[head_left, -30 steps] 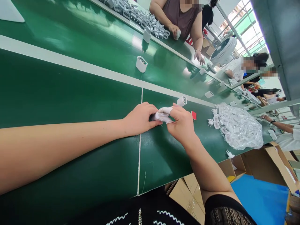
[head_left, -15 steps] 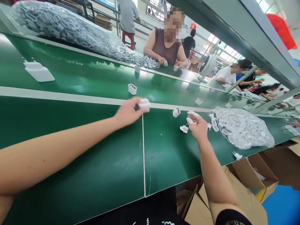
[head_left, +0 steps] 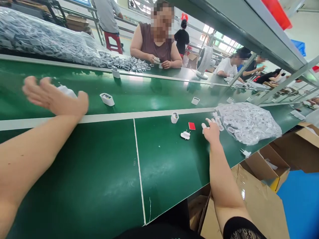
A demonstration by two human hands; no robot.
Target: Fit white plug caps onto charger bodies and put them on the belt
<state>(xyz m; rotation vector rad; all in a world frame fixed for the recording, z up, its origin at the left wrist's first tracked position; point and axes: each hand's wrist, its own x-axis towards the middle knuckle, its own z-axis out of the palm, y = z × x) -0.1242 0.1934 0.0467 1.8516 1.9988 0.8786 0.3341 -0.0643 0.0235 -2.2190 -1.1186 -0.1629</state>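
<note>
Left hand (head_left: 56, 99): blurred, fingers wide, over a smooth white charger (head_left: 66, 90) at far left; contact unclear. Right hand (head_left: 211, 131): white-covered fingertips, fingers parted, at the loose white plug caps (head_left: 219, 123) by the crinkled clear plastic bag (head_left: 249, 124); can't tell if touching.

Glossy green desk (head_left: 99, 166). Left of right hand: flat red square (head_left: 191, 126), then rounded plug cap (head_left: 185, 135), oval base, long axis roughly left-right, metal pins pointing right and far. Beyond it, oval white housing (head_left: 174, 118), open end up. Larger housing (head_left: 107, 99) farther left, open end up, oval's long axis roughly left-right. Near-edge plug (head_left: 245, 152): pins left.
</note>
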